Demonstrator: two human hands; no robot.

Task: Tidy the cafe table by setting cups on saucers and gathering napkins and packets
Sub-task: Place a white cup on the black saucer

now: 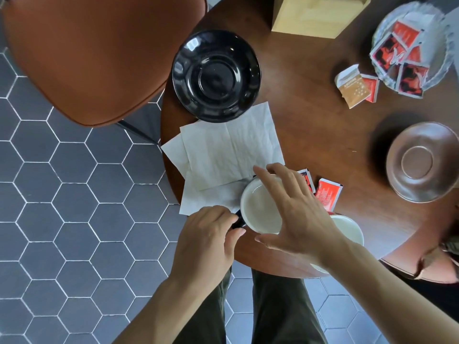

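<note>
Under your right hand (295, 214), whose fingers (270, 180) are spread loose and arched over the rim without clearly gripping it, stands the black cup (259, 209) with its white inside facing up at you. Your left hand (208, 234) is closed, thumb and fingertips pinched on the cup's dark handle (239, 219), which sticks out toward your left fingers; the cup sits upright at the near edge of the round wooden table (310, 125). Just beyond your right fingertips lie overlapping white napkins (223, 155), and past them an empty black saucer (216, 75). Beside your right knuckles are red packets (327, 193), and partly hidden under your right wrist is a second white-lined cup (347, 229). Farther off sit a brown saucer (422, 161), a glass dish of packets (409, 50) and a pale wooden box (315, 16). A brown chair (94, 53) stands on grey hexagon floor tiles (62, 219).
</note>
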